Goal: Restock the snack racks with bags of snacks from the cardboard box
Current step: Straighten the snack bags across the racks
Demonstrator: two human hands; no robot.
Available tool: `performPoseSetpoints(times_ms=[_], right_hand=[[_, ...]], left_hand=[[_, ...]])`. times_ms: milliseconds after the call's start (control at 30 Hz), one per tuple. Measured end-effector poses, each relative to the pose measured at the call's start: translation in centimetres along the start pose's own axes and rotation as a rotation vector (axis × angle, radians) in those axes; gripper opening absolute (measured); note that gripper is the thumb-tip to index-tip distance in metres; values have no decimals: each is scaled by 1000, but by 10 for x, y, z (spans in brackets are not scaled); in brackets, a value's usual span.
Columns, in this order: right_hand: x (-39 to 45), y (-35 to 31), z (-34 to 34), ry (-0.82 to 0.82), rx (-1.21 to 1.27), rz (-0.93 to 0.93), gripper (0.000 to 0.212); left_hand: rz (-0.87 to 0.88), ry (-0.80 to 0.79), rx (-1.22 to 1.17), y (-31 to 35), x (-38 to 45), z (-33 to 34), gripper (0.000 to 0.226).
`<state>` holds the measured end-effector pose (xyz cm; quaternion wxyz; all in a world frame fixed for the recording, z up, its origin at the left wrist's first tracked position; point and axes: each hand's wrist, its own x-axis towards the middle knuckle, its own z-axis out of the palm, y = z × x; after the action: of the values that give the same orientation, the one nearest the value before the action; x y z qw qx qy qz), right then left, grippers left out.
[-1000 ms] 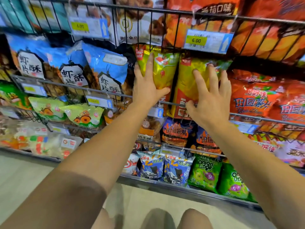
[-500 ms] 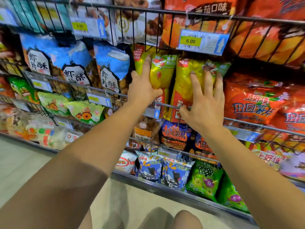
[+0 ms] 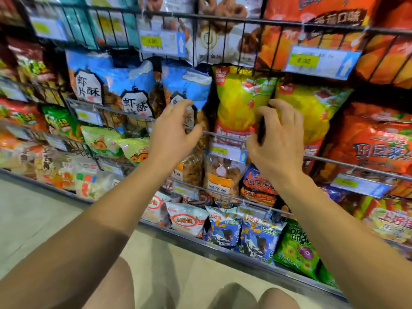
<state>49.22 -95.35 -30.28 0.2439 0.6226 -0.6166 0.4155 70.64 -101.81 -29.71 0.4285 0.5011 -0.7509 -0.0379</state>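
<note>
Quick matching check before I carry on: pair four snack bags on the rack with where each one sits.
Things:
1. yellow bags
2. blue bags
3. orange bags
4. green ring-snack bag

Places:
A. bottom shelf, low on the right
B. left of the yellow bags, behind the left hand
C. far right of the middle rack
D. middle rack, just ahead of the right hand

Pairs: 1-D, 2-B, 3-C, 4-A

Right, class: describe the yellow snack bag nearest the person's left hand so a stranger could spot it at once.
Find the wire rack row level with both hands. Between the left hand and the right hand stands the yellow bag. Its left neighbours are blue bags; its yellow twin stands right.
</note>
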Motion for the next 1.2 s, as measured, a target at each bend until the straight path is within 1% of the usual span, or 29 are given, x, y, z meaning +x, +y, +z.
performPoseSetpoints(times_ms=[100, 200, 333, 400, 500, 600, 767, 867, 967, 1100, 1200], right_hand=[[2, -49, 29, -89, 91, -32, 45], [9, -91, 60, -126, 131, -15, 50], [18, -128, 92, -102, 97, 59, 59], [22, -140, 103, -36, 30, 128, 65], [32, -155, 114, 51, -60, 226, 72], [41, -164, 119, 32, -161, 323, 75], [41, -172, 131, -12, -159, 394, 86], [41, -173, 140, -27, -162, 404, 93], [42, -174, 147, -33, -181, 427, 97], [49, -173, 149, -62, -189, 484, 95], [54, -165, 145, -96, -123, 454, 91]], left_hand=[[-66, 85, 44, -49, 2, -28, 54], [-146, 149, 34, -96, 12, -46, 63], [-128, 222, -4, -137, 32, -55, 76], [-107, 243, 29, -144, 45, -48, 79], [-160, 178, 51, -142, 64, -30, 84], [-172, 134, 71, -142, 80, -18, 83], [-44, 74, 36, -160, 99, -13, 72], [3, 35, 1, -164, 106, -10, 71], [28, 13, 17, -164, 110, -15, 72], [103, -66, 101, -169, 120, -26, 73], [167, -115, 145, -176, 131, -39, 76]])
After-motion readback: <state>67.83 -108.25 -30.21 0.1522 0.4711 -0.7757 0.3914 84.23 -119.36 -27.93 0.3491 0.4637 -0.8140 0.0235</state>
